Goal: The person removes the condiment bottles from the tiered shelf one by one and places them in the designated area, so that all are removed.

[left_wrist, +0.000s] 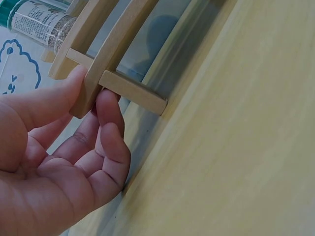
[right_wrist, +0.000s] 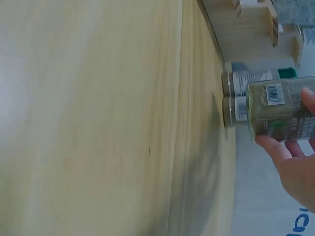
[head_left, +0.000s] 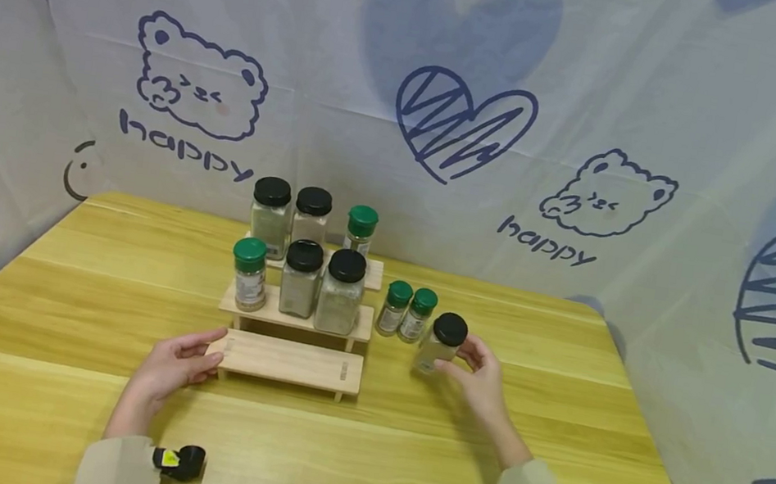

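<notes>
My right hand [head_left: 485, 384] grips a square spice jar [head_left: 430, 353] with a black lid, right of the rack. In the right wrist view the jar's base [right_wrist: 252, 110] is raised off the tabletop, and a barcode label shows on its side. My left hand [head_left: 167, 371] pinches the left end of the lowest step [head_left: 289, 360] of a wooden tiered spice rack. Thumb above and fingers below hold the step's edge [left_wrist: 88, 91] in the left wrist view. That lowest step carries no jars. Two small green-lidded spice bottles [head_left: 404, 315] stand between the rack and the held jar.
On the rack's middle step are a green-lidded bottle [head_left: 250, 276] and two black-lidded jars [head_left: 341, 293]. The top step behind bears two black-lidded jars [head_left: 270, 217] and a green-lidded bottle [head_left: 361, 230]. A printed cloth [head_left: 357, 39] hangs behind the wooden table [head_left: 341, 467].
</notes>
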Demonstrator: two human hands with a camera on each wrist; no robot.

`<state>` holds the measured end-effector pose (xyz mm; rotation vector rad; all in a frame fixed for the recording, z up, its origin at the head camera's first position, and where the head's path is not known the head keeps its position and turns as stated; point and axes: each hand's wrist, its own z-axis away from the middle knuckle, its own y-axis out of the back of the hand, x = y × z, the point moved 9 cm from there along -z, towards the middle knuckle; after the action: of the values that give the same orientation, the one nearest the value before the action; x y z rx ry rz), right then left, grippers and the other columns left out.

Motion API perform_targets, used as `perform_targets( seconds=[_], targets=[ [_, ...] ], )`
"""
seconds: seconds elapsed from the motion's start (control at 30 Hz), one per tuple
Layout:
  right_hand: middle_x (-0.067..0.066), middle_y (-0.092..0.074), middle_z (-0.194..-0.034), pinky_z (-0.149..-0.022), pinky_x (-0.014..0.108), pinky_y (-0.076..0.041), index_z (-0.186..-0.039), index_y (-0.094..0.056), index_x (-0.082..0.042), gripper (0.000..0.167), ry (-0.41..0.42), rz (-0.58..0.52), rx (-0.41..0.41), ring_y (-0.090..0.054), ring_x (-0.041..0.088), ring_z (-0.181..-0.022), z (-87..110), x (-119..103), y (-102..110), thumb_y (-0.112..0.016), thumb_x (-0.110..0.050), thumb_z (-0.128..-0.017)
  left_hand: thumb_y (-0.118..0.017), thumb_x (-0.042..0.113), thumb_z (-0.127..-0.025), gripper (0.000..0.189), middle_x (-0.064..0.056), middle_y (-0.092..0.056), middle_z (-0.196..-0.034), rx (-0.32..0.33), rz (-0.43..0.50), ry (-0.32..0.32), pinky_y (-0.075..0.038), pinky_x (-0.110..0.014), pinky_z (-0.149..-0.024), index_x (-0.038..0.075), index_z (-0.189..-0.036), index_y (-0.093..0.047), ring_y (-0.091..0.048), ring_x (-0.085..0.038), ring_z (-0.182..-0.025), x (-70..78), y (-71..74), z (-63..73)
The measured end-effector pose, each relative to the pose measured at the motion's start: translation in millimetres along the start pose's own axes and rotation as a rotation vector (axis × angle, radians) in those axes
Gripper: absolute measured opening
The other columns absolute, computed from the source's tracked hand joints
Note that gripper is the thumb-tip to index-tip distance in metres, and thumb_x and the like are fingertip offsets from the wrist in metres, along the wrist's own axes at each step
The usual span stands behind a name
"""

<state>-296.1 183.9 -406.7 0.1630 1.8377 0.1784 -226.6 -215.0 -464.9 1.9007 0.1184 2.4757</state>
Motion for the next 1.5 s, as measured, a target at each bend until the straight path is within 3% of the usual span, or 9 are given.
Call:
perform_targets(
  seconds=[0.37,0.73,0.97,1.03,1.1,1.2,1.27,1.33,1.5],
  targets=[
    [0.027,-0.051,-0.111,-0.087,0.026,-0.042,-0.116,-0.046,0.015,0.046,-0.086,0.012,-0.009,-0.052,0.012,-0.091,-17.5,19,10,-0.064,0.014,-0.073,-0.062,0.014,-0.085,0.053,-0.007,-0.054,-0.107,-0.006,0.002,-0.014,-0.048,-0.025,-0.068,-0.001,-0.131,-0.041,-0.058,-0.009,-0.077,3.3,-0.4,0.5],
    [0.033,-0.046,-0.115,-0.078,0.017,-0.045,-0.121,-0.041,0.017,0.051,-0.138,0.04,-0.028,-0.047,0.04,-0.106,-36.2,27,8,-0.061,0.017,-0.074,-0.062,0.013,-0.085,0.051,-0.005,-0.055,-0.105,-0.005,0.019,-0.014,-0.048,-0.025,-0.068,-0.001,-0.13,-0.042,-0.058,-0.008,-0.076,3.7,0.2,0.3],
    [0.034,-0.045,-0.117,-0.072,0.019,-0.048,-0.124,-0.037,0.017,0.055,-0.151,0.02,-0.039,-0.046,0.042,-0.108,-45.0,37,6,-0.062,0.016,-0.075,-0.062,0.011,-0.085,0.05,-0.005,-0.055,-0.104,-0.006,0.015,-0.011,-0.048,-0.025,-0.068,-0.001,-0.129,-0.043,-0.059,-0.009,-0.077,3.7,-0.3,1.4],
    [0.033,-0.046,-0.116,-0.073,0.025,-0.049,-0.124,-0.039,0.015,0.055,-0.14,0.004,-0.04,-0.048,0.04,-0.107,-51.0,50,7,-0.063,0.014,-0.075,-0.062,0.012,-0.085,0.05,-0.006,-0.055,-0.105,-0.004,0.013,-0.01,-0.048,-0.025,-0.069,-0.001,-0.129,-0.043,-0.059,-0.009,-0.077,3.7,0.0,1.5],
    [0.028,-0.05,-0.114,-0.072,0.029,-0.05,-0.124,-0.042,0.01,0.056,-0.087,-0.061,-0.057,-0.052,0.036,-0.104,-62.1,76,10,-0.066,0.011,-0.074,-0.063,0.013,-0.085,0.051,-0.007,-0.055,-0.107,-0.003,0.01,-0.008,-0.048,-0.025,-0.068,-0.001,-0.13,-0.043,-0.059,-0.009,-0.077,3.5,0.3,1.6],
    [0.016,-0.057,-0.108,-0.068,0.03,-0.051,-0.122,-0.05,-0.001,0.057,-0.003,-0.168,-0.078,-0.059,0.023,-0.096,-80.3,124,16,-0.073,0.003,-0.07,-0.063,0.013,-0.084,0.051,-0.009,-0.054,-0.108,-0.002,0.007,-0.009,-0.048,-0.025,-0.068,-0.001,-0.13,-0.043,-0.059,-0.009,-0.077,3.3,0.7,1.4],
    [0.013,-0.058,-0.106,-0.066,0.028,-0.052,-0.121,-0.051,-0.003,0.058,0.031,-0.206,-0.094,-0.06,0.02,-0.094,-84.4,136,17,-0.075,0.001,-0.069,-0.063,0.013,-0.085,0.051,-0.01,-0.054,-0.109,-0.001,0.003,-0.009,-0.049,-0.025,-0.068,-0.001,-0.13,-0.043,-0.059,-0.009,-0.077,3.1,0.9,1.2],
    [0.016,-0.056,-0.108,-0.067,0.029,-0.052,-0.122,-0.048,-0.001,0.057,-0.009,-0.169,-0.08,-0.058,0.024,-0.097,-79.4,124,13,-0.073,0.002,-0.07,-0.062,0.013,-0.085,0.051,-0.011,-0.054,-0.111,0.0,0.003,-0.009,-0.049,-0.025,-0.068,-0.002,-0.13,-0.042,-0.059,-0.009,-0.077,2.8,1.2,1.0],
    [0.033,-0.042,-0.118,-0.074,0.028,-0.05,-0.127,-0.033,0.014,0.057,-0.191,-0.056,-0.06,-0.044,0.043,-0.11,-54.5,58,-2,-0.06,0.015,-0.077,-0.062,0.012,-0.085,0.051,-0.014,-0.053,-0.114,0.001,0.002,-0.013,-0.048,-0.025,-0.068,-0.002,-0.13,-0.042,-0.059,-0.008,-0.077,1.7,1.7,1.0]
  ],
)
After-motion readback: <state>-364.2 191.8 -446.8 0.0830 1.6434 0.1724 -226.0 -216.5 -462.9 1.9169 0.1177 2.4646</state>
